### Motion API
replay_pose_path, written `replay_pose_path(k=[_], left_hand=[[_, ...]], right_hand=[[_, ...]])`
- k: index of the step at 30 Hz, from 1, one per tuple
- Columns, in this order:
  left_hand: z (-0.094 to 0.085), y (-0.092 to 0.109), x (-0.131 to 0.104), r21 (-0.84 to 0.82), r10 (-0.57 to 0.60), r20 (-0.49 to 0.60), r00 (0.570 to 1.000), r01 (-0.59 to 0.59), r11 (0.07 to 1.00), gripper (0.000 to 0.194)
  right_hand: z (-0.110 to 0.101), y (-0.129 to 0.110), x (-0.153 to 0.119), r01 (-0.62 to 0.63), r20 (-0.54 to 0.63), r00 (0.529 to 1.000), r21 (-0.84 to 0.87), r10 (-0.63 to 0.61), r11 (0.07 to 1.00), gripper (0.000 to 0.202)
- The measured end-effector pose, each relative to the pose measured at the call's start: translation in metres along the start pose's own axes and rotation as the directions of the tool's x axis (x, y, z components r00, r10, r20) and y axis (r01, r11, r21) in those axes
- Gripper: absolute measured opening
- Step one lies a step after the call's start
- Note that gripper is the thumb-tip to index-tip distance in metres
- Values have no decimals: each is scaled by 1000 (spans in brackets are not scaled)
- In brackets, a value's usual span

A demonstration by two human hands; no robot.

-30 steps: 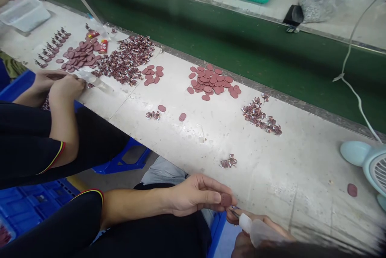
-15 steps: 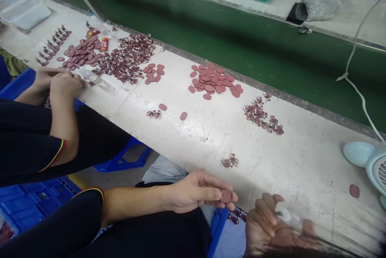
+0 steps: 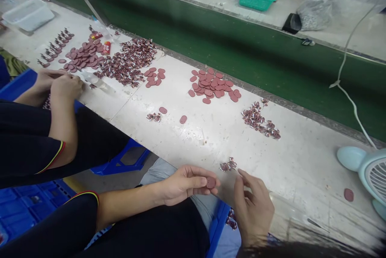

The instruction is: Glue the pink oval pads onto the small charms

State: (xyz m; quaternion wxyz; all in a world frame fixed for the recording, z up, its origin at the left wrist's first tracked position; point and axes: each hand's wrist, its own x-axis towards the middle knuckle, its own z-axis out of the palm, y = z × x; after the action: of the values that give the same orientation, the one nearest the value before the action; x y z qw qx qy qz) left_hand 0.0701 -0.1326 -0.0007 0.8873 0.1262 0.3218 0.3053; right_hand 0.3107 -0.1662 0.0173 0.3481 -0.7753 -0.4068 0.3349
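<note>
Pinching a red oval disc point(image 3: 210, 183), the left hand point(image 3: 188, 185) stays at bottom centre; the right hand point(image 3: 254, 203), now apparently empty and free for handling, parts thumb and finger beside small brown pieces point(image 3: 228, 165), its clear bottle point(image 3: 288, 207) laid down lower right.

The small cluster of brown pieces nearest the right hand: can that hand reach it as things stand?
Probably yes: the right hand is just beside the small cluster, with nothing visible between; the left hand, holding a reddish disc, seems clear of that path.
</note>
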Motion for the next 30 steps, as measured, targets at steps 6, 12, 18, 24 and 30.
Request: replay_pose_path(k=[6,12,18,24,30], left_hand=[[2,3,1,12,-15,-19,1000,15,1000,46],[2,2,2,-8,4,5,1000,-4,1000,42],[11,5,4,35,5,3,1000,-5,999,48],[16,-6,9,104,9,52,999,-14,994,53],[19,-7,9,107,10,164,986,-27,994,42]], right_hand=[[22,-39,44,-82,46,993,-401,109,912,54],[11,-44,53,-46,109,988,-478,111,877,33],[-15,-19,4,-144,16,989,10,144,990,43],[2,-18,-69,-105,-36,990,448,136,888,25],[5,-33,-74,-45,-55,996,299,65,953,22]])
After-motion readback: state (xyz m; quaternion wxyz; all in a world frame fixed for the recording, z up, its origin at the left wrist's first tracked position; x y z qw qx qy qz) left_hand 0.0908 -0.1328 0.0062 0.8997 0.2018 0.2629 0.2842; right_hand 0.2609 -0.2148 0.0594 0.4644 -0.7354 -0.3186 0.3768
